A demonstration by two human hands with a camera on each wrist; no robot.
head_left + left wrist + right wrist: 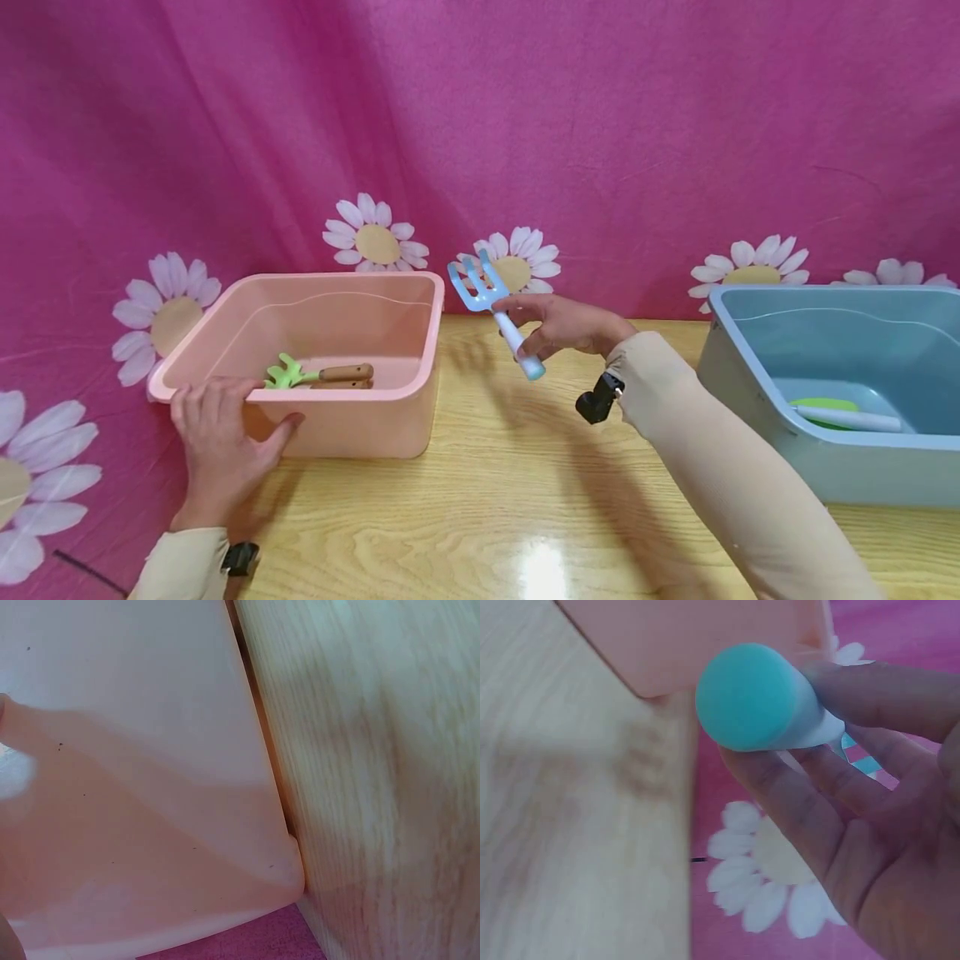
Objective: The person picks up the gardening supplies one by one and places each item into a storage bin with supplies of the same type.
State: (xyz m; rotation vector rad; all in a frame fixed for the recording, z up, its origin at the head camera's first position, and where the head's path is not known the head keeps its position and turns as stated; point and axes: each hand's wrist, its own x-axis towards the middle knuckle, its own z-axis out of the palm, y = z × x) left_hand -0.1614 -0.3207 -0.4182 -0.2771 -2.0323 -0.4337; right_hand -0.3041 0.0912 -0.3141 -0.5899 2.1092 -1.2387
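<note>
In the head view my right hand (566,323) holds a small blue garden fork (513,333) by its white handle, above the table between two tubs. Its tines point up and to the left. The right wrist view shows the handle's turquoise end (746,697) pinched between the thumb and fingers. My left hand (221,437) grips the front rim of the pink tub (360,425), thumb outside, fingertips over the edge. Inside that tub lie a green hand rake (288,372) with a brown handle and a second brown handle (345,384), partly hidden by the rim.
At the right stands a blue-grey tub (855,467) holding a green tool with a white handle (855,417). Both tubs stand on a wooden table (450,517). Behind them hangs a magenta cloth (600,125) with white daisies.
</note>
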